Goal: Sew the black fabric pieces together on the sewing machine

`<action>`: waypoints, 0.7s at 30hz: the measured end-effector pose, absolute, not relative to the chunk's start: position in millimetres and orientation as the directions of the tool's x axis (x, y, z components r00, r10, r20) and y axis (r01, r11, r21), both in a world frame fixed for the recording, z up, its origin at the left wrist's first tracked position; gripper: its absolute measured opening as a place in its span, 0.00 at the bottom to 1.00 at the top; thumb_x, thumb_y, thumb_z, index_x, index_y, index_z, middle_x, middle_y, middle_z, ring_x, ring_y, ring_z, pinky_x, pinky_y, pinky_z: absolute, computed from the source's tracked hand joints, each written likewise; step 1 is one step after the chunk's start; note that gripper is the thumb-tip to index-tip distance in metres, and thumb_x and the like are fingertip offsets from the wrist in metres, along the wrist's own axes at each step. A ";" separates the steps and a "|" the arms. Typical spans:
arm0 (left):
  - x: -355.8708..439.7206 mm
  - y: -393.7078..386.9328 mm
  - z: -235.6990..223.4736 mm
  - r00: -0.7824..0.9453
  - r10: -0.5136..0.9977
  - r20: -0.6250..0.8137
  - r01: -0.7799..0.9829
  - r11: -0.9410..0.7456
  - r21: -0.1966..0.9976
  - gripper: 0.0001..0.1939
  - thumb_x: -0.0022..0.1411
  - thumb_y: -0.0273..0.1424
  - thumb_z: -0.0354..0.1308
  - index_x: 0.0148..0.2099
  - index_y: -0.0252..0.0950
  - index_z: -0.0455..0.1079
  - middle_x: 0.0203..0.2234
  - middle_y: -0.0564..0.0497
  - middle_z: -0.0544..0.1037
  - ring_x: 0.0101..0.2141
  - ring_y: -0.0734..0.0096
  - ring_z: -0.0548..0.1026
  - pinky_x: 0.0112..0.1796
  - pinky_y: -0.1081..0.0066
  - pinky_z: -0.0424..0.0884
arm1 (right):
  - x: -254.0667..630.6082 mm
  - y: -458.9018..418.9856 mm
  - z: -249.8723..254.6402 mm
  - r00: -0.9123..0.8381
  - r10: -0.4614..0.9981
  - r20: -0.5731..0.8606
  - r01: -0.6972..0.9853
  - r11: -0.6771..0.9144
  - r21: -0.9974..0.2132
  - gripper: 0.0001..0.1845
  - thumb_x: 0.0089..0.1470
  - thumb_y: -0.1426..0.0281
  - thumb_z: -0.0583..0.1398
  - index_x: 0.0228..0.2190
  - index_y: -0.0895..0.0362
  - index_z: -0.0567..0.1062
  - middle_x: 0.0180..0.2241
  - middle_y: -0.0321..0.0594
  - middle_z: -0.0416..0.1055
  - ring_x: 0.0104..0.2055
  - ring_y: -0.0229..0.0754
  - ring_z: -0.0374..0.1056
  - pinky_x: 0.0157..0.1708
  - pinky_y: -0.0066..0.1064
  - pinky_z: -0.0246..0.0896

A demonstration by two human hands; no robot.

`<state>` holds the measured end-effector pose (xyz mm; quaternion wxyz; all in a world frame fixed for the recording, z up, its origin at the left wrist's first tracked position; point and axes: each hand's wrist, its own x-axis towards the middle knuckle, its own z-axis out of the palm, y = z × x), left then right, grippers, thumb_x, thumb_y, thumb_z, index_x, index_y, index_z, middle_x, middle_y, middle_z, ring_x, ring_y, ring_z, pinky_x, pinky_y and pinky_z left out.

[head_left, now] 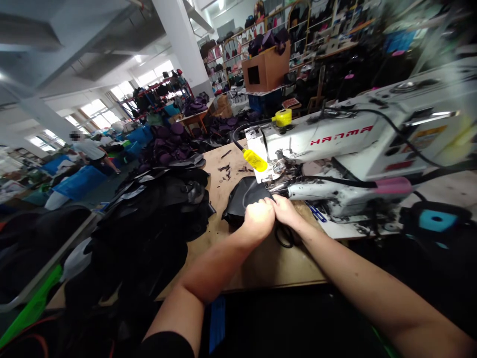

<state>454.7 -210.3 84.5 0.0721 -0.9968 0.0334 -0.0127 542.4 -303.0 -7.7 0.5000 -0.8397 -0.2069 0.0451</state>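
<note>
Two hands: I logged the left hand (259, 219) and the right hand (285, 211), both bare and touching at the knuckles.
Left hand state: clenched, grasping a black fabric piece (242, 201) by its edge.
Right hand state: grasping the same edge, curled over it (the exact finger placement was hidden from my remote view).
Held item location: on a wooden worktable (294, 263), its far edge right up at the needle area of a white HANMA sewing machine (346, 139).
Near the hands: a loop of black cord (283, 237) lay just below the right hand.
Machine fittings: a roll of yellow tape (283, 117) sat on top, and a pink sleeve (393, 185) covered part of a black cable.
Tabletop: dark scraps (225, 171) lay scattered beyond the hands.
Left of the hands: a heap of black panels (156, 209) was piled along the table, with purple pieces (167, 144) farther off.
Background: I could see a co-worker (89, 149) standing among blue bins (80, 181), plus a cardboard box (265, 69) before shelves of bags (238, 54).
</note>
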 end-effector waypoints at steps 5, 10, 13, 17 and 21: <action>451.0 -203.5 89.0 0.987 -0.161 0.006 -0.159 -0.981 -0.107 0.14 0.69 0.25 0.46 0.49 0.27 0.71 0.37 0.39 0.80 0.37 0.56 0.81 0.38 0.62 0.77 | 537.6 -306.0 -5.2 0.905 0.405 0.131 0.301 -0.392 -0.869 0.14 0.60 0.62 0.52 0.23 0.52 0.61 0.26 0.40 0.71 0.31 0.44 0.64 0.36 0.33 0.61; 467.4 -208.4 88.2 0.986 -0.164 -0.005 -0.164 -0.981 -0.106 0.15 0.68 0.24 0.46 0.48 0.26 0.73 0.38 0.39 0.81 0.38 0.55 0.81 0.39 0.62 0.77 | 552.3 -300.0 4.2 0.889 0.444 0.113 0.279 -0.329 -0.902 0.11 0.56 0.66 0.55 0.22 0.54 0.65 0.28 0.41 0.74 0.34 0.45 0.67 0.39 0.33 0.63; 477.5 -207.7 83.0 0.990 -0.139 0.023 -0.136 -0.985 -0.109 0.16 0.69 0.23 0.46 0.50 0.25 0.72 0.39 0.38 0.81 0.39 0.56 0.81 0.38 0.63 0.76 | 556.9 -299.8 10.0 0.883 0.461 0.086 0.247 -0.303 -0.920 0.12 0.55 0.67 0.55 0.21 0.55 0.67 0.29 0.42 0.75 0.35 0.46 0.69 0.41 0.34 0.64; 485.9 -196.6 71.2 0.989 -0.143 0.046 -0.138 -0.986 -0.097 0.15 0.70 0.26 0.47 0.52 0.27 0.71 0.39 0.40 0.79 0.38 0.59 0.79 0.38 0.65 0.74 | 552.4 -301.7 17.5 0.890 0.456 0.001 0.147 -0.283 -0.948 0.13 0.58 0.67 0.54 0.23 0.56 0.69 0.26 0.43 0.75 0.31 0.46 0.70 0.33 0.34 0.66; 485.0 -176.0 56.4 0.957 -0.243 0.159 -0.225 -0.967 -0.120 0.20 0.70 0.37 0.52 0.57 0.29 0.69 0.42 0.39 0.76 0.42 0.57 0.74 0.42 0.61 0.71 | 544.2 -300.6 22.8 0.875 0.470 -0.117 0.012 -0.263 -0.965 0.11 0.58 0.69 0.53 0.26 0.56 0.70 0.23 0.41 0.73 0.22 0.43 0.69 0.22 0.31 0.65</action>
